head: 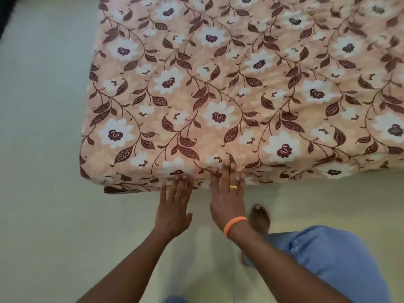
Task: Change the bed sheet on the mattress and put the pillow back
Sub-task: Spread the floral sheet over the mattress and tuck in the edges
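A peach bed sheet (218, 84) printed with white flowers and brown leaves lies spread over the mattress and fills the upper part of the view. Its near edge hangs over the mattress side. My left hand (175, 206) reaches to that edge with straight fingers touching the sheet. Beside it, my right hand (228, 193), with a gold ring and an orange wristband, presses its straight fingers on the same edge. No pillow is in view.
Pale tiled floor (43, 171) surrounds the near left corner of the bed. My foot (260, 217) and a knee in light blue trousers (328, 259) are close to the bed's near side. A dark object (5, 14) shows at the top left.
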`<state>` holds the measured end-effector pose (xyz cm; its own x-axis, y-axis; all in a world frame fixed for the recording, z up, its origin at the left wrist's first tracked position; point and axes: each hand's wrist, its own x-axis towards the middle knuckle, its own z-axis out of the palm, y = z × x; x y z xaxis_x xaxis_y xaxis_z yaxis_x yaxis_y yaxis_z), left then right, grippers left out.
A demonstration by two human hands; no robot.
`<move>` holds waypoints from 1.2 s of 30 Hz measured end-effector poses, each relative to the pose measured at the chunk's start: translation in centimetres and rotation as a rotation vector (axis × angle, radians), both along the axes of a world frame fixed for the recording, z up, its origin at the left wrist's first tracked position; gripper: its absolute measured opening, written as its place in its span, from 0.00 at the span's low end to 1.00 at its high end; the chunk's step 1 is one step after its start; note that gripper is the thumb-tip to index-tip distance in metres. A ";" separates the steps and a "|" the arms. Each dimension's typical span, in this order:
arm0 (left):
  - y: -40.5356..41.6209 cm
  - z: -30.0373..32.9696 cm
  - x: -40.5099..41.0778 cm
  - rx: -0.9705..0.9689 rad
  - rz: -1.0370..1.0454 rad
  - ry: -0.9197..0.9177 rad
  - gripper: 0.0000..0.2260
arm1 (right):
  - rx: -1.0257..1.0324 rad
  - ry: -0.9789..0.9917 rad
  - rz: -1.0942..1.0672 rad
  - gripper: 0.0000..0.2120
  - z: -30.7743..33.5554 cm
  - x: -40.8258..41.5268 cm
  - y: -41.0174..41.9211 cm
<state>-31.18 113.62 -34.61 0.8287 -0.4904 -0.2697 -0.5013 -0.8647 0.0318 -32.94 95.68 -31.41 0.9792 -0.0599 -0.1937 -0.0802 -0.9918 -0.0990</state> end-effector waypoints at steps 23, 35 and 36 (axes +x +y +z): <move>8.8 -4.5 5.3 -0.343 0.072 0.003 0.35 | -0.007 0.052 0.007 0.40 -6.3 3.8 12.3; 10.2 -3.1 4.5 -0.523 0.074 0.076 0.25 | -0.032 0.139 0.070 0.42 -6.2 3.9 12.0; 10.5 -3.1 4.1 -0.552 0.092 0.023 0.21 | 0.042 0.126 0.071 0.40 -6.2 4.0 11.7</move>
<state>-27.08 124.09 -37.67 0.8718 -0.4897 -0.0124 -0.4180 -0.7570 0.5023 -28.98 107.35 -37.58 0.9485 0.0192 -0.3161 -0.0246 -0.9907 -0.1339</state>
